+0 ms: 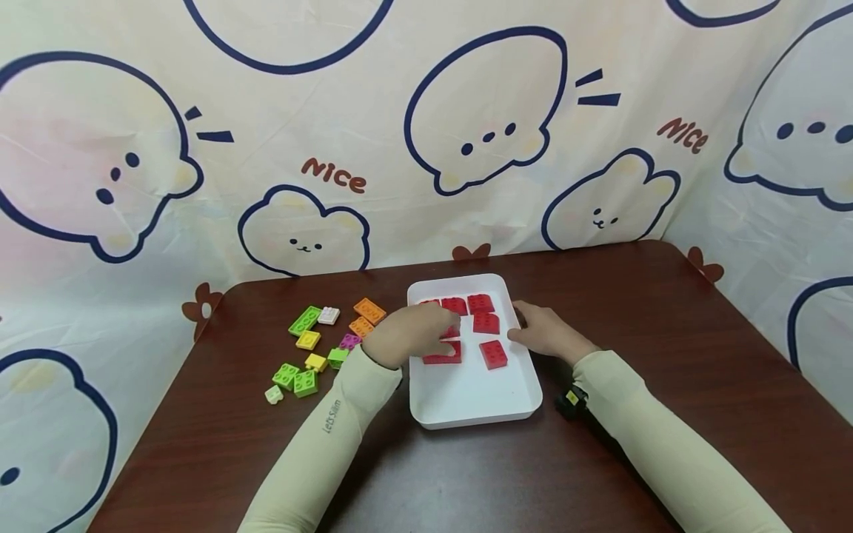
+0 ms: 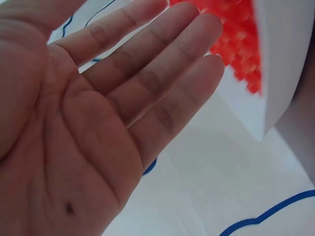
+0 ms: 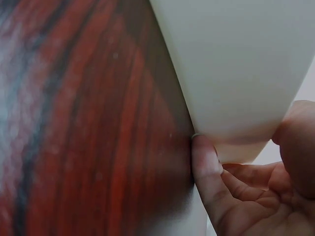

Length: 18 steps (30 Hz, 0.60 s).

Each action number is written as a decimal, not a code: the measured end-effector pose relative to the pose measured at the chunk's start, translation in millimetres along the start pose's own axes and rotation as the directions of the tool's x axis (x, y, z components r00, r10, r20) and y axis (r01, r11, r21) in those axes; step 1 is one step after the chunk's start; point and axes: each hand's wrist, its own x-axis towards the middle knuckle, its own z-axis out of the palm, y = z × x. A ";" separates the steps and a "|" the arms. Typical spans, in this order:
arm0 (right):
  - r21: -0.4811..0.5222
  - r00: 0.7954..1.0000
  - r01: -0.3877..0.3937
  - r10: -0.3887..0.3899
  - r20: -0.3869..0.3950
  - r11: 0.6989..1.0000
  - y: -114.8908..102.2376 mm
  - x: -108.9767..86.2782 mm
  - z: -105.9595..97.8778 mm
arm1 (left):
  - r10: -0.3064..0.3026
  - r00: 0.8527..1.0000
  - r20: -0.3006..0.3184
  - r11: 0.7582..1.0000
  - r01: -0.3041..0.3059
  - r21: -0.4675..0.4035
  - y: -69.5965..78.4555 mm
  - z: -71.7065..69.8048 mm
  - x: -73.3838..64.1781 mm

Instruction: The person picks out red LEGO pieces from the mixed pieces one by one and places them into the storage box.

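Observation:
A white tray [image 1: 476, 403] holds several red toy bricks [image 1: 493, 354]. Over its left part reaches my left hand [image 1: 415, 329], hiding some of the bricks beneath. In the left wrist view its fingers [image 2: 167, 83] extend nearly straight, the palm shows bare, and red bricks [image 2: 241, 46] lie beyond the fingertips. Whether a fingertip touches a brick cannot be made out. At the tray's right side, my right hand [image 1: 549, 332] holds the wall. The right wrist view shows a fingertip [image 3: 205, 155] low against the tray's outer side [image 3: 236, 64], with the thumb up near the rim.
Left of the tray, loose toy bricks lie on the dark wooden table [image 1: 666, 355]: green [image 1: 305, 383], yellow [image 1: 308, 340], orange [image 1: 369, 311], white [image 1: 329, 315] and magenta [image 1: 349, 341]. A cartoon-printed cloth [image 1: 393, 222] hangs behind the table.

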 end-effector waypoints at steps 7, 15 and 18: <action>-0.005 1.000 0.005 -0.005 0.020 1.000 -1.1 2.5 -3.3 | 0.012 0.990 -0.139 0.998 -0.020 -0.053 -8.6 -32.7 -38.6; 0.043 1.000 0.023 -0.023 0.013 0.999 1.5 -7.3 -23.3 | 0.014 0.931 -0.364 0.996 -0.044 -0.073 -19.3 -58.3 -81.7; 0.056 0.999 0.044 -0.042 -0.029 0.997 -1.2 -16.6 -38.3 | 0.018 0.894 -0.448 0.996 -0.057 -0.074 -22.0 -66.9 -97.1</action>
